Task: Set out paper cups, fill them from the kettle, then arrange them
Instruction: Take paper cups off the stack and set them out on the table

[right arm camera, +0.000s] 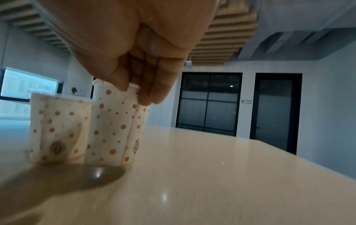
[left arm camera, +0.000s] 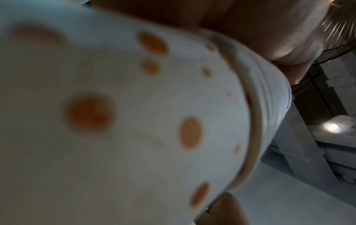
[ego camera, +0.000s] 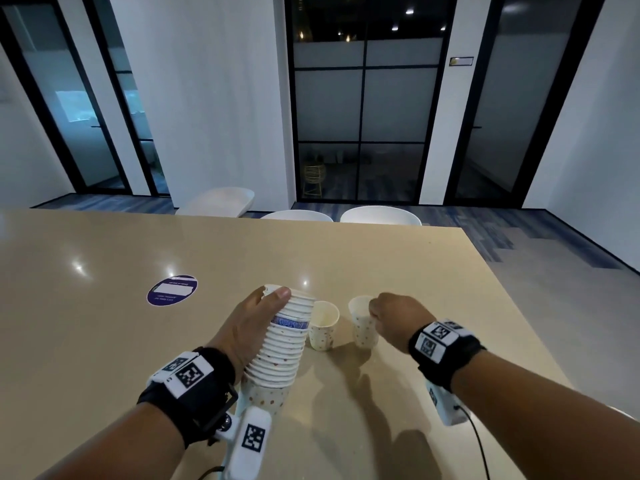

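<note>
Left hand (ego camera: 247,327) wraps its fingers round the tilted stack of paper cups (ego camera: 282,344), held above the counter (ego camera: 104,341) toward its near edge; thumb across the top rim; close and blurred in the left wrist view (left arm camera: 115,114); right hand (ego camera: 394,320) fingers pinched together on the rim of the right cup (ego camera: 363,323), which stands upright with its base on the counter (right arm camera: 115,126); second cup (ego camera: 323,325) upright just beside it, between it and the stack; purple round sticker (ego camera: 172,290) lies further left; white chairs (ego camera: 381,214) beyond the far edge.
</note>
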Available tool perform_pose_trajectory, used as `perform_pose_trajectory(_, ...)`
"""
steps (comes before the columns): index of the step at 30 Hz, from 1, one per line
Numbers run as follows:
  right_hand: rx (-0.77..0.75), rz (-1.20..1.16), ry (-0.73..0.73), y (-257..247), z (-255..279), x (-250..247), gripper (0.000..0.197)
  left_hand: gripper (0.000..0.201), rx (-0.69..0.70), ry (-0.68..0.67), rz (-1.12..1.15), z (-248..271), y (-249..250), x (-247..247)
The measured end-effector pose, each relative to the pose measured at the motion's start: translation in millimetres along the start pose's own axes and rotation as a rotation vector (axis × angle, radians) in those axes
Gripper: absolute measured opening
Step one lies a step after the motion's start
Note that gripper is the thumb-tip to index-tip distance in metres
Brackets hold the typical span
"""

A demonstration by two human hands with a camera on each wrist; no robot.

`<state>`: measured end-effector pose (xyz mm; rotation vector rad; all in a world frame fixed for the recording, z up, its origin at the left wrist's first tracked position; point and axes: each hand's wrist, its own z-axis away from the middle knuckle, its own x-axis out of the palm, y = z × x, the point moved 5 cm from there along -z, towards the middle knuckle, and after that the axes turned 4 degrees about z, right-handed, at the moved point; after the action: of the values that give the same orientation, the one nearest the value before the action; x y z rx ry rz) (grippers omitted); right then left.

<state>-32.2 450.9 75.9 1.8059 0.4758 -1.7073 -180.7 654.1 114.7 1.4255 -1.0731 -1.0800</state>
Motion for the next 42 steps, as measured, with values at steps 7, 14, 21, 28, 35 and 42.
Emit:
perform_pose_trajectory(7, -0.020, 0.053, -0.028, -9, -7, 21, 0.033, 0.071, -0.022, -0.039, -0.021, -6, -8, 11)
perform_pose_trajectory(14, 0.079, -0.620, 0.286, -8, 26, -60, 0.019, 0.069, 0.021, -0.086, -0.101, -8, -5, 27)
perform_pose_trajectory(21, 0.148, -1.032, -0.098, -14, 48, -83, 0.011, 0.061, 0.079, -0.201, -0.208, -10, 8, 71)
perform_pose_trajectory(28, 0.244, -1.024, -0.013, 18, 58, -76, 0.014, 0.055, 0.037, -0.254, -0.235, -8, -6, 91)
perform_pose_trajectory(35, 0.497, -0.851, 0.094, 94, 48, -55, 0.019, 0.061, 0.040, -0.111, -0.264, -4, -13, 84)
perform_pose_trajectory(42, 0.544, -0.352, -0.029, 100, 39, 9, 0.016, 0.070, -0.020, -0.082, -0.318, -2, -14, 87)
